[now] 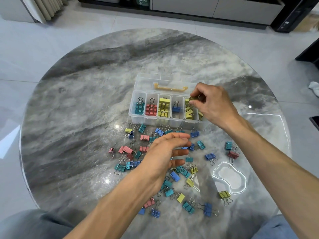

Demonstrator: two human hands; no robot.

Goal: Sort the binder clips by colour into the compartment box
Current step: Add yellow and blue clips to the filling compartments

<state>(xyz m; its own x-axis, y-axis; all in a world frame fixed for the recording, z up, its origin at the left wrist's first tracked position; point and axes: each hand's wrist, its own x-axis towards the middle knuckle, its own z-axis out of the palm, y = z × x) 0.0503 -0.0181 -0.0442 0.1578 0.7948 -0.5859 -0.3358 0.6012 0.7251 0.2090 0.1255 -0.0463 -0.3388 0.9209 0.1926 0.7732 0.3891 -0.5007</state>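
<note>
A clear compartment box [138,121] with a yellow handle [170,87] sits mid-table. Its compartments hold teal clips [139,107], red clips [151,109], yellow clips [164,105], a blue clip [176,108] and more yellow clips [189,112]. My right hand [214,104] hovers over the box's right end, fingertips pinched on a yellow-green binder clip [192,98]. My left hand [165,152] is spread flat and empty above the pile of loose clips [174,176] in front of the box.
Loose teal, blue, pink and yellow clips lie scattered across the near half of the round marble table [86,100]. A clear cloud-shaped coaster [229,176] lies at the right. My knees show at the bottom edge. Cabinets stand beyond the table.
</note>
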